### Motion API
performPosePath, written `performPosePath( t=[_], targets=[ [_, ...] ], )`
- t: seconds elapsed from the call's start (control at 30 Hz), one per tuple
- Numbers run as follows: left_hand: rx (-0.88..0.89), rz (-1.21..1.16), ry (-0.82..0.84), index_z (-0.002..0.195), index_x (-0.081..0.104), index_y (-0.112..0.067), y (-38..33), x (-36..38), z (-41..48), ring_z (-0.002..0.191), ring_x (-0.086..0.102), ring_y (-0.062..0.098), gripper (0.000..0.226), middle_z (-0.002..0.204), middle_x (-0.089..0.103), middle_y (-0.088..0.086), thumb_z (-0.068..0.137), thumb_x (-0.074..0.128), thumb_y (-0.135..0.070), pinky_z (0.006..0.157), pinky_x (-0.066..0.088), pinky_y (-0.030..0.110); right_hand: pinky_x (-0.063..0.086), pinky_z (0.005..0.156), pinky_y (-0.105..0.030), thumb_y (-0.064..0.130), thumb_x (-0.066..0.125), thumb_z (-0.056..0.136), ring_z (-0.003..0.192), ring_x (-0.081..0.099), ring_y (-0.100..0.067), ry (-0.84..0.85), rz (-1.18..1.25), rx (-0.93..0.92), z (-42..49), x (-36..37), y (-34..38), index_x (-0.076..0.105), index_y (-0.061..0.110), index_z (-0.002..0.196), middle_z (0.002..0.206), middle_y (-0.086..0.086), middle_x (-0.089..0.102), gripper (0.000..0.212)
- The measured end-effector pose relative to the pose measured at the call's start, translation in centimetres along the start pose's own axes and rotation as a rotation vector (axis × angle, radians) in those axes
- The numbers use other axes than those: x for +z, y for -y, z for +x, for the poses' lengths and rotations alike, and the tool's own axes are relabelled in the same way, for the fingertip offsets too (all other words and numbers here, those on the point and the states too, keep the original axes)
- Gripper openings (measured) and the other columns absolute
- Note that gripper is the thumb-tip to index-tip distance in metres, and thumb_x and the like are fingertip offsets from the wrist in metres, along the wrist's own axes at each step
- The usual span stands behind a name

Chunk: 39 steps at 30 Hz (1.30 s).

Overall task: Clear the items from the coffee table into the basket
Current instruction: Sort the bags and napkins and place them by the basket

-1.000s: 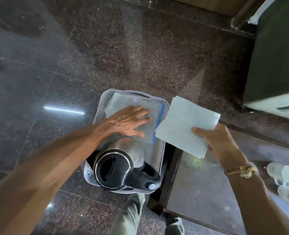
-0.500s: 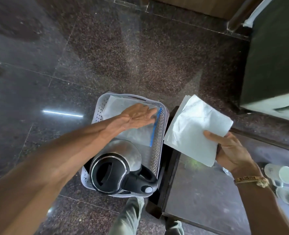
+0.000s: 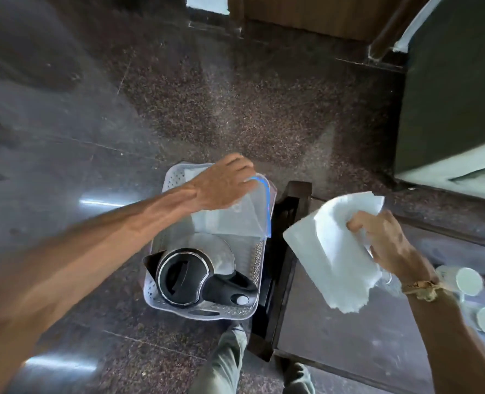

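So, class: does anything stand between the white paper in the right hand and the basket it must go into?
Partly. The left hand and a clear bag cover the far end of the basket, and a kettle fills the near end. The paper, held by the right hand, hangs over the table beside the basket.

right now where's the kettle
In the head view the kettle sits in the near end of the white basket on the floor, left of the coffee table, just nearer than the clear bag under the left hand.
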<state>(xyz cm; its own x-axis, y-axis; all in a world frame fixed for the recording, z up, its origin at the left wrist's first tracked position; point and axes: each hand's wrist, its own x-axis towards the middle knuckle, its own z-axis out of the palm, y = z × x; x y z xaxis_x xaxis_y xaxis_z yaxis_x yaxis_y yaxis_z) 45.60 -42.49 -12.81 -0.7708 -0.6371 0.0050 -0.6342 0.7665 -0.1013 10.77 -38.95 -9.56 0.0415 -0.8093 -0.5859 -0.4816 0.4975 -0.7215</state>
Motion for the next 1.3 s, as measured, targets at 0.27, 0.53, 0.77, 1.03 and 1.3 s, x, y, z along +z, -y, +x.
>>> performPosePath(
  t=[0.27,0.53,0.77,1.03,1.3],
  targets=[
    [-0.508,-0.428,-0.288,0.112,0.062,-0.015,0.1,-12.0,-0.7,0.077,0.068,0.026,0.040,0.087,0.072,0.003,0.079,0.079,-0.032,0.074,0.054,0.032,0.026,0.047,-0.022,0.064,0.041,0.094,0.051,0.028,-0.003,0.141,-0.321,-0.587,-6.2,-0.6,10.9,0.036,0.016,0.060,0.055,0.014,0.028,0.059],
    [-0.573,-0.471,-0.394,0.092,0.073,-0.027,-3.5,-22.2,0.6,0.068,0.048,-0.001,0.036,0.075,0.053,-0.017,0.075,0.071,-0.059,0.060,0.036,0.018,0.047,0.064,-0.040,0.071,0.018,0.096,0.065,0.058,-0.034,-0.073,-0.680,-0.865,-11.5,-1.3,17.3,0.056,0.025,0.079,0.070,0.003,0.064,0.063],
    [-0.453,-0.426,-0.473,0.097,0.074,-0.018,-7.0,-26.4,2.6,0.078,0.056,0.010,0.011,0.086,0.067,0.002,0.091,0.069,-0.026,0.066,0.045,0.021,0.037,0.049,-0.029,0.056,0.052,0.089,0.051,0.064,-0.033,-0.486,-0.826,-1.075,-14.2,-1.8,19.9,0.052,0.028,0.125,0.050,-0.001,0.060,0.046],
    [-0.396,-0.461,-0.509,0.111,0.075,-0.023,-8.6,-29.0,2.9,0.075,0.058,0.007,0.033,0.088,0.065,-0.002,0.098,0.052,-0.043,0.063,0.046,0.021,0.045,0.054,-0.036,0.048,0.055,0.097,0.059,0.056,-0.031,-0.271,-0.672,-0.929,-15.9,-5.1,18.8,0.069,0.026,0.075,0.057,0.003,0.056,0.034],
    [-0.616,-0.568,-0.554,0.107,0.077,-0.015,-7.6,-28.5,0.8,0.076,0.064,0.014,0.026,0.091,0.069,-0.002,0.092,0.066,-0.034,0.067,0.046,0.012,0.045,0.062,-0.033,0.045,0.055,0.098,0.077,0.065,-0.029,-0.226,-0.760,-0.735,-15.5,-7.8,16.0,0.075,0.032,0.101,0.086,0.004,0.073,0.024]
  ],
)
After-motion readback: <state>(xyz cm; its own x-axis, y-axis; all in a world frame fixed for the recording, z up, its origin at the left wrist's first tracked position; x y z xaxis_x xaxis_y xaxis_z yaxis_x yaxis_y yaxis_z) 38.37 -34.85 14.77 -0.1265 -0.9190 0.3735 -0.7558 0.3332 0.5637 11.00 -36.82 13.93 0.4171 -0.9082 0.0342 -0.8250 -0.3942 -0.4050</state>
